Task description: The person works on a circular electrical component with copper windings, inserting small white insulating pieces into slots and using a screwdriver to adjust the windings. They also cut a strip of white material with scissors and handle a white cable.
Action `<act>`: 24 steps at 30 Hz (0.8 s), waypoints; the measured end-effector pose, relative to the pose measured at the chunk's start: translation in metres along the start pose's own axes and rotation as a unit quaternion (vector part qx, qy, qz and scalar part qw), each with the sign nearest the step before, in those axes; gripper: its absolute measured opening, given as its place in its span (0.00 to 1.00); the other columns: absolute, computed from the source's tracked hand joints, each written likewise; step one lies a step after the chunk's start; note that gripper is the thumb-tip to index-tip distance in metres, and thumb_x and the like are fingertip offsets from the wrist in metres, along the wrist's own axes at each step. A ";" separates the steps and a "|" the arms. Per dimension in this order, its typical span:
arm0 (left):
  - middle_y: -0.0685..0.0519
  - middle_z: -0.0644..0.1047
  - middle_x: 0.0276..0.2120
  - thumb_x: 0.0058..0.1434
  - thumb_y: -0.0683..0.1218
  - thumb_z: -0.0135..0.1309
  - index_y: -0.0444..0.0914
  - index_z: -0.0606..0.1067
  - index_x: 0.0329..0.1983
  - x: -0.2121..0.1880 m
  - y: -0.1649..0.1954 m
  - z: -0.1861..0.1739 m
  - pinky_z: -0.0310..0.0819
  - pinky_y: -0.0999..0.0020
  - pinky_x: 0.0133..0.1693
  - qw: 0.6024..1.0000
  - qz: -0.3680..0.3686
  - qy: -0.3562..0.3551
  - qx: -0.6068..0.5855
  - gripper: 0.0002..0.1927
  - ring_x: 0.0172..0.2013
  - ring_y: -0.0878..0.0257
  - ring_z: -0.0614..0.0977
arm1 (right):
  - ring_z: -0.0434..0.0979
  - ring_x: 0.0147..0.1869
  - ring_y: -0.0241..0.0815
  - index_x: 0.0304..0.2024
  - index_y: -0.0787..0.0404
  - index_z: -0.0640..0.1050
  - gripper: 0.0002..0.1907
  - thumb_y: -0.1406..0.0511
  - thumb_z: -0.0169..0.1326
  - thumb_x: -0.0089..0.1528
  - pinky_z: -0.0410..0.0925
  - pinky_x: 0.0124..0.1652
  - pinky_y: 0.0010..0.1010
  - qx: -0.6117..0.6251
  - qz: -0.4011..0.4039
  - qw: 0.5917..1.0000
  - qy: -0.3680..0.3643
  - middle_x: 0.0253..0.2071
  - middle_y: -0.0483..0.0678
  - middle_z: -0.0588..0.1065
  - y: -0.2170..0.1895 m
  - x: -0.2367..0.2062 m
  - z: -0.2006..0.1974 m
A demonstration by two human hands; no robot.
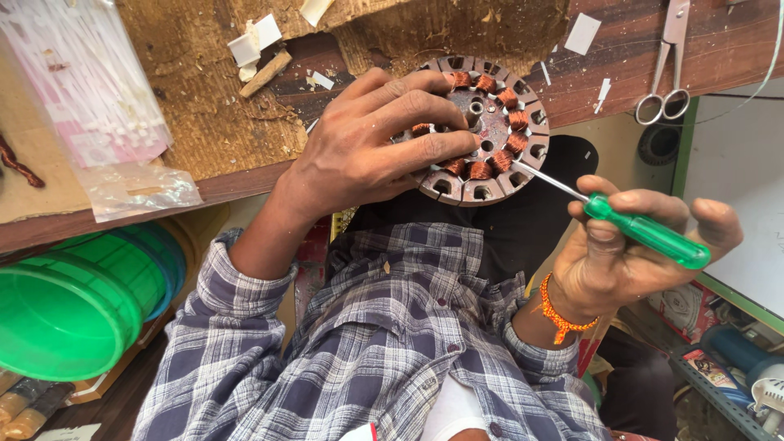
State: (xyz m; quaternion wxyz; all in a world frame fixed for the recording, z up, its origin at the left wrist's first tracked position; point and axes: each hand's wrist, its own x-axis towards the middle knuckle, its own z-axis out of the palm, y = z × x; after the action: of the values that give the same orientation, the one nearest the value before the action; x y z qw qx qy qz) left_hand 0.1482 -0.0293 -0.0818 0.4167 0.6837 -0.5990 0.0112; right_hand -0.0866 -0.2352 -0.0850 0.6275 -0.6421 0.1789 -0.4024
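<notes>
pressing down on a round motor stator at the near edge of the wooden counter, the left hand lies with its fingers spread across the core, covering its left half. the right hand is closed around the green handle of a screwdriver, whose thin metal shaft reaches up and left so that the tip meets the copper coils at the lower right of the core. judging from how things lie, the winding looks partly done: copper-wound teeth run along the top, the right side and the bottom of the inner ring, and one more shows between the fingers, while the slots around the outer ring look bare; how much is wound under the palm cannot be told. the tip seems to be working at the coils already wound, so tidying those and filling whatever remains appears to be left. scissors hang or lie at the far right of the counter, white paper scraps and a small wooden stick are scattered behind the stator, a clear plastic bag sits at the left, and a green bucket stands below the counter edge.
</notes>
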 end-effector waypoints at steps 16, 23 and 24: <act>0.58 0.78 0.54 0.63 0.52 0.72 0.49 0.79 0.59 -0.002 -0.002 0.002 0.74 0.58 0.53 1.000 0.006 0.002 0.009 0.22 0.63 0.57 0.77 | 0.87 0.45 0.59 0.65 0.52 0.57 0.33 0.72 0.62 0.68 0.80 0.45 0.44 -0.001 -0.081 0.996 -0.028 0.44 0.57 0.80 0.015 -0.021 -0.003; 0.59 0.78 0.53 0.64 0.53 0.72 0.50 0.80 0.59 0.001 -0.001 0.002 0.75 0.59 0.53 1.000 0.006 0.005 0.017 0.22 0.62 0.58 0.77 | 0.85 0.39 0.51 0.63 0.53 0.60 0.30 0.68 0.61 0.65 0.83 0.49 0.53 -0.008 -0.127 0.990 -0.056 0.44 0.60 0.81 0.021 -0.010 -0.002; 0.59 0.78 0.53 0.63 0.53 0.72 0.50 0.80 0.59 0.001 -0.002 0.002 0.75 0.59 0.53 1.000 0.006 0.006 0.014 0.22 0.62 0.58 0.77 | 0.85 0.39 0.50 0.62 0.53 0.60 0.29 0.68 0.61 0.65 0.83 0.47 0.52 -0.009 -0.126 0.991 -0.050 0.44 0.60 0.80 0.021 -0.009 -0.001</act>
State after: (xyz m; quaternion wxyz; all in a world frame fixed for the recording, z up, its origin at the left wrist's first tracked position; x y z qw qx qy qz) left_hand 0.1490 -0.0313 -0.0839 0.4107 0.6855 -0.6006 0.0266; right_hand -0.0872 -0.2324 -0.1074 0.5737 -0.6846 0.0687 -0.4444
